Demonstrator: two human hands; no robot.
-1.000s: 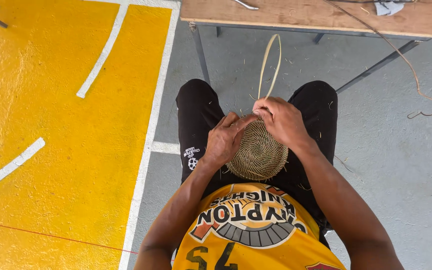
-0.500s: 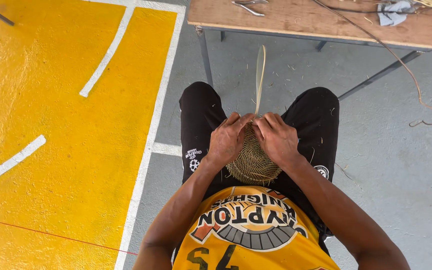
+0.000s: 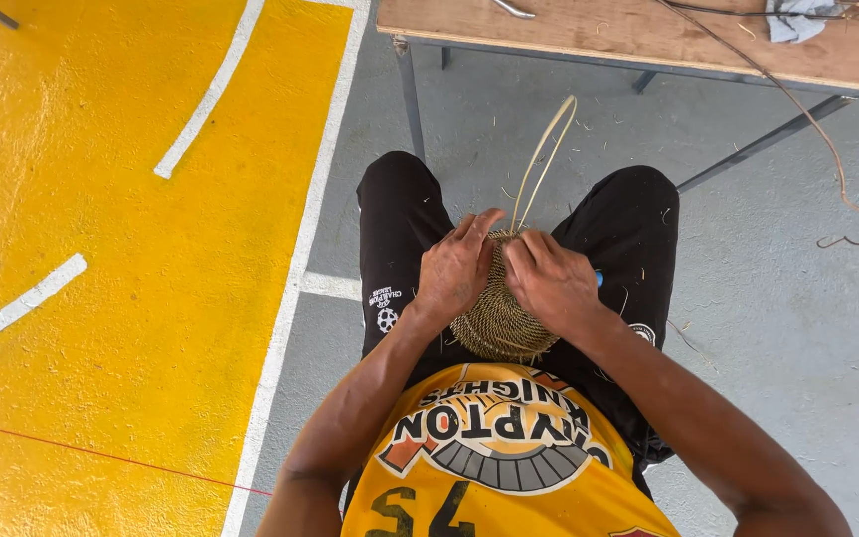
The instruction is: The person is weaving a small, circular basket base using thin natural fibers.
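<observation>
Bright even daylight, soft faint shadows, no glare; sharp focus, slight wide-angle stretch at edges.

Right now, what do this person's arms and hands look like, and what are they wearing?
Both arms are bare along their visible length. The left hand and right hand wear no gloves; no rings or watch show. Clothing: a yellow sleeveless jersey with a round printed emblem and dark numerals, and black shorts carrying small white marks.
</observation>
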